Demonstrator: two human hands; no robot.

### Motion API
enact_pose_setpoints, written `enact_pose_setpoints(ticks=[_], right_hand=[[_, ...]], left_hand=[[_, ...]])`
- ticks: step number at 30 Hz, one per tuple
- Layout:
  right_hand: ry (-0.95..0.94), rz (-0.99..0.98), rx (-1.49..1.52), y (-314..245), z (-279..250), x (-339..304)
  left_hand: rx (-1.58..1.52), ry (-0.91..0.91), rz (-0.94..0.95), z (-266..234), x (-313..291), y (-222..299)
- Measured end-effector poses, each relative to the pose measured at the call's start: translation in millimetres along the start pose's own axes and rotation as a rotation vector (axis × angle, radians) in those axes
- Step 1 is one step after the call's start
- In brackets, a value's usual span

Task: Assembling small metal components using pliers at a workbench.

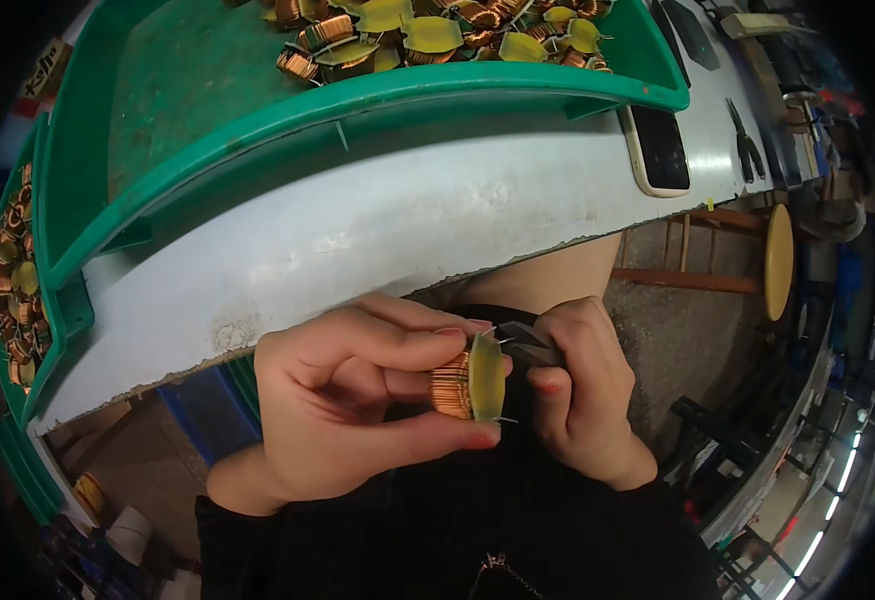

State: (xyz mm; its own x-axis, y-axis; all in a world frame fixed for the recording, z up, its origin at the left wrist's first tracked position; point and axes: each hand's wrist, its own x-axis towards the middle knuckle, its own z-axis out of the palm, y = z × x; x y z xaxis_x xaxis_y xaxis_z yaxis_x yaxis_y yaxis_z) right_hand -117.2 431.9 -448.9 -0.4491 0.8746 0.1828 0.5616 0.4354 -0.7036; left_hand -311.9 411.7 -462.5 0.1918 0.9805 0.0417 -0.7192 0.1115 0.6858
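1. The left hand (322,405) has its thumb and fingers clamped on a copper-wound coil (450,387), thumb on the near side, fingertips on the far side.
2. The coil's yellow plate (488,376) faces right, with thin wire leads sticking out at its far and near ends.
3. The right hand (589,385) is curled around a dark hand tool (529,343), whose tip points left at the far lead; whether they touch, I cannot tell.
4. Coil and tool are held above the person's lap, on the near side of the white table (357,230).
5. Across the table, a green tray (377,92) holds a heap of similar coils (432,35) at its far right.
6. At far left, another green tray (54,352) holds more coils.
7. At far right lie a phone (661,150), partly hidden by the tray's corner, and pliers (745,148).
8. Beyond the table's right edge stands a wooden stool (778,262).
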Motion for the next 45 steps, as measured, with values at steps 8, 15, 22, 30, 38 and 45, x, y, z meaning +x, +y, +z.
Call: enact_pose_setpoints(ticks=[8,15,22,30,38,45], right_hand=[[0.003,-0.010,0.099,4.5,11.9,-0.1],[-0.011,-0.011,0.105,6.2,12.3,-1.2],[-0.035,-0.047,0.062,13.3,10.2,-0.1],[0.035,-0.153,-0.166,22.0,14.1,-0.2],[0.083,-0.114,-0.278,22.8,13.0,0.8],[0.134,0.082,0.156,15.4,4.2,-1.0]], left_hand=[[0.015,-0.045,-0.003,-6.6,-1.4,-1.6],[0.041,-0.033,-0.022,-5.6,-2.3,-2.9],[0.072,-0.017,-0.027,-3.8,-1.4,-3.3],[0.125,0.002,-0.006,-2.5,0.5,-8.1],[0.100,0.040,0.044,-0.2,7.8,-20.0],[-0.061,0.079,-0.043,0.7,7.8,-12.5]])
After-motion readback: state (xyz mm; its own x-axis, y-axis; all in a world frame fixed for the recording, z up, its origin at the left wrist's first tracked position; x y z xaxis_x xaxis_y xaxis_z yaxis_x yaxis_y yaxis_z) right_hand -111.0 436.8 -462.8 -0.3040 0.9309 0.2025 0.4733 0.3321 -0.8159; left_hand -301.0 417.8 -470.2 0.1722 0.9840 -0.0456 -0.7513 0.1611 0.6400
